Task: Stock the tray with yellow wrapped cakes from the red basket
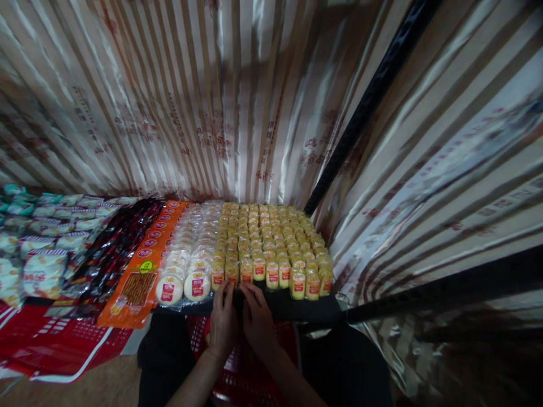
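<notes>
Rows of small wrapped yellow cakes (272,273) with orange-red labels stand packed on a dark shelf (284,305). At the front of these rows my left hand (224,319) has its fingers drawn together on the lower edge of one wrapped cake (231,270). Close beside it, my right hand (258,319) has its bent fingers at the bottom of the neighbouring wrapped cake (246,268). The fingertips partly cover both packets. Left of the yellow rows are two rows of round white wrapped cakes (197,284) with red labels.
An orange snack pack (134,288), dark red packets (112,249) and white bags (44,271) line the shelf leftward. Below my hands is a red basket (250,376); another red basket (63,345) is at left. Striped sheeting (237,102) and a black post (365,113) stand behind.
</notes>
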Available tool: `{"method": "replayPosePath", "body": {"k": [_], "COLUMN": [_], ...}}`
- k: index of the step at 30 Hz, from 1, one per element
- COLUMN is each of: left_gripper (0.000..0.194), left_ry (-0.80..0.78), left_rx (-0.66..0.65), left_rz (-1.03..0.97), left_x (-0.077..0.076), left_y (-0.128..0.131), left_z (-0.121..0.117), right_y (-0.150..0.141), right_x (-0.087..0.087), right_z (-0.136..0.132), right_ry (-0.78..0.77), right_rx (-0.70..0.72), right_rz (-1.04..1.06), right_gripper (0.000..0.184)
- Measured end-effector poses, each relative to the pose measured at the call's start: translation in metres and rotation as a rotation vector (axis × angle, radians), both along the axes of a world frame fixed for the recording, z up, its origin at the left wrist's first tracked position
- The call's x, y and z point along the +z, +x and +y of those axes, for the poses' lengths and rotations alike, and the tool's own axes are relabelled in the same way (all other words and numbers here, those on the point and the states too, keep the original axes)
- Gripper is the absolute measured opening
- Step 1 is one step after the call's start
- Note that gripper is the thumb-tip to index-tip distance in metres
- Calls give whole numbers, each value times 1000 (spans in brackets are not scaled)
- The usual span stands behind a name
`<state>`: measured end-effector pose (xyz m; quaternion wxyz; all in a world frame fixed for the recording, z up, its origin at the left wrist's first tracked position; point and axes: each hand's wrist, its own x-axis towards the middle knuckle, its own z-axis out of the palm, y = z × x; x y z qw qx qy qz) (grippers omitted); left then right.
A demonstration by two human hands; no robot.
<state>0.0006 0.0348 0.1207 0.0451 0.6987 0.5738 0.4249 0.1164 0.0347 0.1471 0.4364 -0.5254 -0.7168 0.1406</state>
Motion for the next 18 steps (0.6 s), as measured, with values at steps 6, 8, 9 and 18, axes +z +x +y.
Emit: {"method": "replayPosePath", "body": {"k": [6, 8, 9, 18], "left_gripper": [47, 47, 47, 45], "left_ry": [100, 50, 11, -219], "left_rx": [-174, -223, -230, -161], "left_rz": [77, 111, 126, -15], "left_x": [8, 11, 13, 30], "left_y": [21, 33, 39, 81], "left_z": [-6, -5, -4, 13], "right_y": [29, 40, 46, 69], "right_x": [8, 9, 8, -6], "right_z": [-16, -19, -21, -39], "right_ry": [8, 8, 5, -34], "right_rx": [-129, -162, -181, -194], "right_rz": [71, 91, 102, 131], "right_gripper": [35, 34, 33, 32]}}
